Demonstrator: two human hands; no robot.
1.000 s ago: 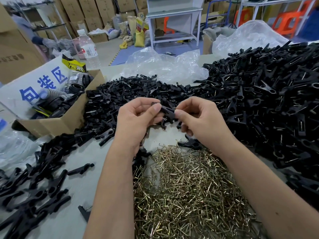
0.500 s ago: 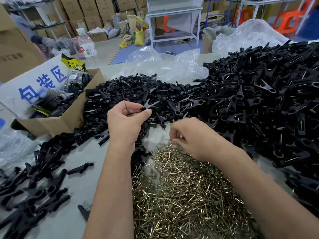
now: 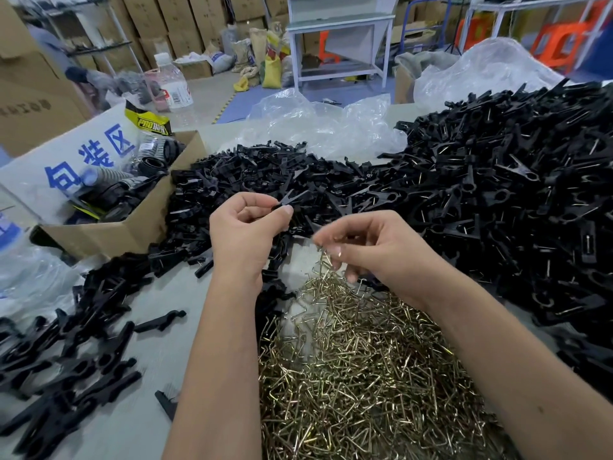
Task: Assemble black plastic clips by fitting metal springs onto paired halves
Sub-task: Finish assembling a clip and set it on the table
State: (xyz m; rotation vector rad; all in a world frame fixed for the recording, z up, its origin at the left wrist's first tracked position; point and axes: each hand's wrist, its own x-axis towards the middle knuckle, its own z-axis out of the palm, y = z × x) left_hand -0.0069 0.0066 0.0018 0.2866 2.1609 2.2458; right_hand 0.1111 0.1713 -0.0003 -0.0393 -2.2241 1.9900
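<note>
Right hand lifted off spring pile, apparently pinching spring; left hand pinches clip halves.

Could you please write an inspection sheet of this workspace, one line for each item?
Surface: pale table, mostly covered with parts.
Job's things: pile of metal springs in front; heap of black clip halves behind the hands; large heap of assembled clips to the right; more black parts to the left.
Clutter: open cardboard box with dark items; clear plastic bags; water bottle.
Hands: left hand pinches paired clip halves; right hand pinches a spring lifted above the pile.
Cables: nothing seen.
Surroundings: stacked cartons, white bench, orange stools, sacks on the floor.
</note>
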